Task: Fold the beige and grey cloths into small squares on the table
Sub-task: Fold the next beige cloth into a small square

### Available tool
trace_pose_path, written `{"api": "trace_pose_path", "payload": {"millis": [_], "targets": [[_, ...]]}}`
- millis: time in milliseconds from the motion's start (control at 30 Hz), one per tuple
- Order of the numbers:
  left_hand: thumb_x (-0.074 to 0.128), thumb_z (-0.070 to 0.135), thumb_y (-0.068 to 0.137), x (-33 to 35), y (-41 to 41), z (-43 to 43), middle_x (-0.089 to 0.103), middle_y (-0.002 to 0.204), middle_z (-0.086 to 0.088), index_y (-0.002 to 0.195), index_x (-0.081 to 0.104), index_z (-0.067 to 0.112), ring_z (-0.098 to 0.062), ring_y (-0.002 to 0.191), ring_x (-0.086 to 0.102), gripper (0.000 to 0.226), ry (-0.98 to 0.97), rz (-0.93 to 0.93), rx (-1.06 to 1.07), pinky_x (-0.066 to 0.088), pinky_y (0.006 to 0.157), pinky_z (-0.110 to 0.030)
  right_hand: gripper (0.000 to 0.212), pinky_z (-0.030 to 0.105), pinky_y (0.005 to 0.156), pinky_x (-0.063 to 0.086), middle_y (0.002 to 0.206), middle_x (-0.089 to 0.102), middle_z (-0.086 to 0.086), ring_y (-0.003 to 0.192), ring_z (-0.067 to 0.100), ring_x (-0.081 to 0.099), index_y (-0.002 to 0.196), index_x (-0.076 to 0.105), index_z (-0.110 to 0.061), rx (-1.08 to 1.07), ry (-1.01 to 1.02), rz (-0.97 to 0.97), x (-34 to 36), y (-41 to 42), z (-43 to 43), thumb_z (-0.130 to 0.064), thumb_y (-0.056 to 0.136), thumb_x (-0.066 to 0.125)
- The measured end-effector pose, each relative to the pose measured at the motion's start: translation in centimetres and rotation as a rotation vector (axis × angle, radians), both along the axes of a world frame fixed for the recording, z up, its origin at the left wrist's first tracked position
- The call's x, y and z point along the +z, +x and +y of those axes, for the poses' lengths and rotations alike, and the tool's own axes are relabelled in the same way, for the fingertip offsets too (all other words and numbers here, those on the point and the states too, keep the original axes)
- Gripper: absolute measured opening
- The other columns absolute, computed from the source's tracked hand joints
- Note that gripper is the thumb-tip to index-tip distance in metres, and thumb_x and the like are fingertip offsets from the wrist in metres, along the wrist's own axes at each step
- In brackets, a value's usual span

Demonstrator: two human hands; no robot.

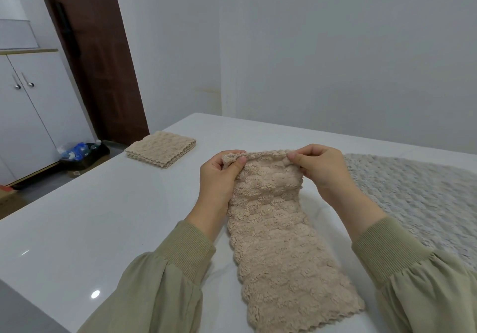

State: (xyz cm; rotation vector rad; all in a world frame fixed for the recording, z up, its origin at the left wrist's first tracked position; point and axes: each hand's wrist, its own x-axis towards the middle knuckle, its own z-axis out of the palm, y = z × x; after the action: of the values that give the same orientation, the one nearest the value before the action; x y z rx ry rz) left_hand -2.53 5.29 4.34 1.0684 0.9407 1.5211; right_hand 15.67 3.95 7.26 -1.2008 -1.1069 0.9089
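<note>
One beige piece looks finished: a folded beige square (161,149) sits at the far left of the white tabletop (103,216), its layered edges stacked neatly, well apart from the work in hand. The second beige cloth (273,229) is mid-fold. It is a long narrow strip, apparently already doubled lengthwise, running from the near edge of the tabletop away from the person. Its near end lies flat and its far end is lifted clear of the surface. The left grip (216,177) pinches the far left corner between thumb and fingers. The right grip (322,170) pinches the far right corner the same way, with the top edge stretched between them. I judge the next step to be bringing that raised end down over the near end, perhaps more than once, to shorten the strip into a small square. The grey cloth (413,198) lies spread flat on the right side of the tabletop, just beside the right forearm, not yet folded at all. So somewhat under half of the job seems done, with the whole grey cloth left.
</note>
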Motion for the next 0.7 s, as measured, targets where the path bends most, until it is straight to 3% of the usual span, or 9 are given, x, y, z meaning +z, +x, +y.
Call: {"api": "trace_pose_path", "payload": {"millis": [133, 233, 300, 400, 533, 633, 700], "targets": [[0.071, 0.014, 0.073, 0.8, -0.5, -0.1, 0.073, 0.086, -0.006, 0.1, 0.069, 0.013, -0.019, 0.082, 0.069, 0.027, -0.073, -0.174, -0.267, 0.057, 0.07, -0.03, 0.018, 0.017, 0.049, 0.045, 0.052, 0.062, -0.004, 0.048, 0.007, 0.056, 0.073, 0.064, -0.01, -0.029, 0.084, 0.031, 0.6, -0.1, -0.3, 0.006, 0.076, 0.071], [0.071, 0.021, 0.067, 1.1, -0.6, -0.4, 0.072, 0.093, -0.013, 0.103, 0.066, 0.004, -0.023, 0.083, 0.07, 0.04, -0.168, -0.119, -0.395, 0.058, 0.072, -0.031, 0.022, 0.015, 0.058, 0.049, 0.055, 0.064, -0.006, 0.055, 0.006, 0.06, 0.085, 0.065, -0.012, 0.014, 0.159, 0.024, 1.1, 0.0, -0.6, 0.009, 0.078, 0.067], [0.074, 0.018, 0.07, 0.8, -0.5, -0.3, 0.07, 0.096, -0.017, 0.1, 0.064, -0.002, -0.027, 0.086, 0.069, 0.037, -0.187, -0.045, -0.313, 0.056, 0.082, -0.038, 0.025, 0.015, 0.061, 0.049, 0.062, 0.063, -0.001, 0.058, 0.006, 0.061, 0.087, 0.066, -0.013, 0.015, 0.188, -0.018, 1.3, -0.3, -0.8, 0.011, 0.079, 0.065], [0.07, 0.006, 0.081, 0.5, -0.2, -0.2, 0.072, 0.084, -0.01, 0.085, 0.068, 0.007, -0.026, 0.08, 0.069, 0.005, -0.078, 0.09, -0.128, 0.056, 0.078, -0.038, 0.028, 0.016, 0.062, 0.049, 0.073, 0.059, 0.003, 0.063, 0.008, 0.059, 0.093, 0.066, -0.015, 0.03, 0.167, -0.037, 1.3, -0.6, -0.7, 0.01, 0.084, 0.059], [0.07, 0.006, 0.081, 0.5, 0.2, -0.3, 0.073, 0.075, -0.002, 0.078, 0.07, 0.018, -0.021, 0.075, 0.07, 0.013, -0.017, 0.158, -0.038, 0.057, 0.075, -0.037, 0.011, 0.018, 0.065, 0.053, 0.078, 0.07, -0.004, 0.069, 0.005, 0.067, 0.095, 0.068, -0.012, 0.181, -0.053, 0.032, 1.2, -1.0, -0.7, -0.013, 0.084, 0.068], [0.072, 0.009, 0.08, 0.7, 0.1, -0.4, 0.072, 0.075, -0.003, 0.081, 0.069, 0.007, -0.019, 0.071, 0.069, 0.004, -0.013, 0.187, 0.01, 0.057, 0.069, -0.035, 0.004, 0.032, 0.076, 0.056, 0.078, 0.072, 0.007, 0.076, 0.022, 0.067, 0.082, 0.069, -0.003, 0.161, -0.108, -0.035, 0.6, -0.8, -0.4, -0.006, 0.08, 0.07], [0.074, 0.014, 0.079, 0.9, 0.0, -0.4, 0.068, 0.064, 0.001, 0.074, 0.065, 0.005, -0.012, 0.06, 0.065, 0.013, -0.005, 0.259, 0.047, 0.054, 0.057, -0.026, 0.004, 0.035, 0.073, 0.054, 0.074, 0.07, 0.008, 0.072, 0.023, 0.065, 0.076, 0.069, -0.003, 0.076, -0.067, -0.126, 0.5, -0.6, -0.2, -0.003, 0.08, 0.07]]}}
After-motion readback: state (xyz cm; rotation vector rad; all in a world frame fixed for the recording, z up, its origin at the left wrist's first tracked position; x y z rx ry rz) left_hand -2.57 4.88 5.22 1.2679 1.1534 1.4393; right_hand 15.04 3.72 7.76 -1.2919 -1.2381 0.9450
